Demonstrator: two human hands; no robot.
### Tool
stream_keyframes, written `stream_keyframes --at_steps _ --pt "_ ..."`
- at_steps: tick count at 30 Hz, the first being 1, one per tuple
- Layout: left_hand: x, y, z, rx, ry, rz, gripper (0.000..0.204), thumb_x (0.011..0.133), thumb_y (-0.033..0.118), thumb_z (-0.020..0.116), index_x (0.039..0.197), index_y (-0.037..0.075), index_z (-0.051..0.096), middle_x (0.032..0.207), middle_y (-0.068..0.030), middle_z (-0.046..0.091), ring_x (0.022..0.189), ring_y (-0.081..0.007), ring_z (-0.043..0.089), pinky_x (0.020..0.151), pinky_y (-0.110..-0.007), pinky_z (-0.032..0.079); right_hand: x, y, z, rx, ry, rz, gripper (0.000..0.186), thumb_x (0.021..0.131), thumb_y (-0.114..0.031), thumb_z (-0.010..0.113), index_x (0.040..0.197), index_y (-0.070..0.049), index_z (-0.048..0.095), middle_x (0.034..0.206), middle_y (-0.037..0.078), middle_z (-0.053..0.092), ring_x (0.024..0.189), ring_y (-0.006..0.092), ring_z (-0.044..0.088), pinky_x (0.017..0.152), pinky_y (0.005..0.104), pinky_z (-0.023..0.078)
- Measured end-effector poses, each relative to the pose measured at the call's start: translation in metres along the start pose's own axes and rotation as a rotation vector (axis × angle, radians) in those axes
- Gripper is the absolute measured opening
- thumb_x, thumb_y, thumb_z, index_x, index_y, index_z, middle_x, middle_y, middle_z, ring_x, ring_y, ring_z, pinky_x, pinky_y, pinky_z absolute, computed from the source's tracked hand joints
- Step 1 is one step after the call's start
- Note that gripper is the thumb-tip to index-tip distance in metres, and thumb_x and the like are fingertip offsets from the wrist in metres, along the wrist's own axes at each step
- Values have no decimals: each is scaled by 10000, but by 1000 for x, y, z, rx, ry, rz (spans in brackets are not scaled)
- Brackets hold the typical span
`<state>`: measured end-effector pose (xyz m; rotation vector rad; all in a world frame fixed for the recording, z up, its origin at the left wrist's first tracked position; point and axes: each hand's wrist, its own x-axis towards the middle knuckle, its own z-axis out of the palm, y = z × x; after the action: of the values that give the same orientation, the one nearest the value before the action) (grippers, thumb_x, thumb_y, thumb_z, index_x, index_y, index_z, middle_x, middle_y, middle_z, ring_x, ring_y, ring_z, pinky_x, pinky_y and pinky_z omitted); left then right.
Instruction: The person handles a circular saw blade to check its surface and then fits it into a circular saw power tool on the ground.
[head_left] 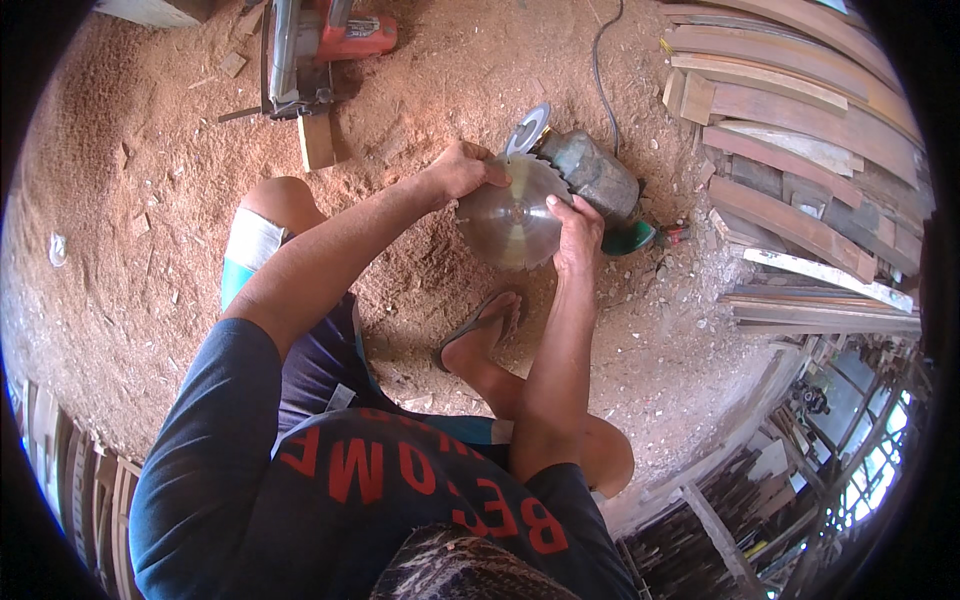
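Between my hands is a round, toothed circular saw blade [510, 228], its shiny flat face toward me. My left hand [466, 172] pinches its upper left edge, thumb lying on the face. My right hand [578, 232] grips the right edge, thumb on the face and fingers behind. Just beyond the blade sits a grey bench grinder [598, 178]. A thin pale disc wheel [527, 129] is at its far left end, and a green part [628, 238] is at its near end. The blade's upper edge overlaps the wheel in view; whether they touch I cannot tell.
A red power saw [350, 38] stands far left with a wood block [316, 142] by it. A dark cord [597, 70] runs from the grinder. Stacked boards [790, 185] line the right. Sawdust covers the floor [150, 230]; my sandalled foot [482, 335] is below the blade.
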<state>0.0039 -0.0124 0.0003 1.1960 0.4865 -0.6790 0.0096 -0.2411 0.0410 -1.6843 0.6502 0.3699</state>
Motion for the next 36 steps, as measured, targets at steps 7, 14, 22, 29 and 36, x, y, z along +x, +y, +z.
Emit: stream_keyframes --at_steps 7,14,22,29,36 --pt "3 -3 0 -13 -8 6 352 816 154 806 1115 -22 746 940 -113 765 813 -201 728 777 -332 583 -5 -8 3 13 -98 -41 268 837 -45 756 1070 82 720 1000 93 716 918 177 638 872 307 483" --pt "1 -2 1 -56 23 8 348 774 110 822 1080 -40 751 936 -142 767 814 -212 740 762 -349 611 -7 -9 3 -26 -72 -30 388 804 -42 768 1156 95 680 1083 126 687 975 222 644 928 352 503" --pt "-2 0 2 -18 19 8 344 803 151 803 1093 -24 744 945 -121 760 824 -204 725 782 -338 582 1 4 1 -12 12 -32 435 787 -36 780 1178 113 658 1121 151 675 1007 242 638 960 365 497" --pt "-2 -2 -1 -7 14 8 338 818 146 794 1104 -24 738 947 -118 758 819 -201 723 772 -335 582 -2 2 6 -26 38 -22 411 795 -48 780 1165 96 675 1101 128 682 997 228 634 956 361 494" --pt "0 -2 3 -23 18 -9 349 809 144 806 1107 -25 736 960 -124 759 833 -205 725 790 -345 584 14 14 -8 -52 -17 -3 653 804 -53 815 1353 176 547 1299 274 654 1141 298 665 1059 376 474"
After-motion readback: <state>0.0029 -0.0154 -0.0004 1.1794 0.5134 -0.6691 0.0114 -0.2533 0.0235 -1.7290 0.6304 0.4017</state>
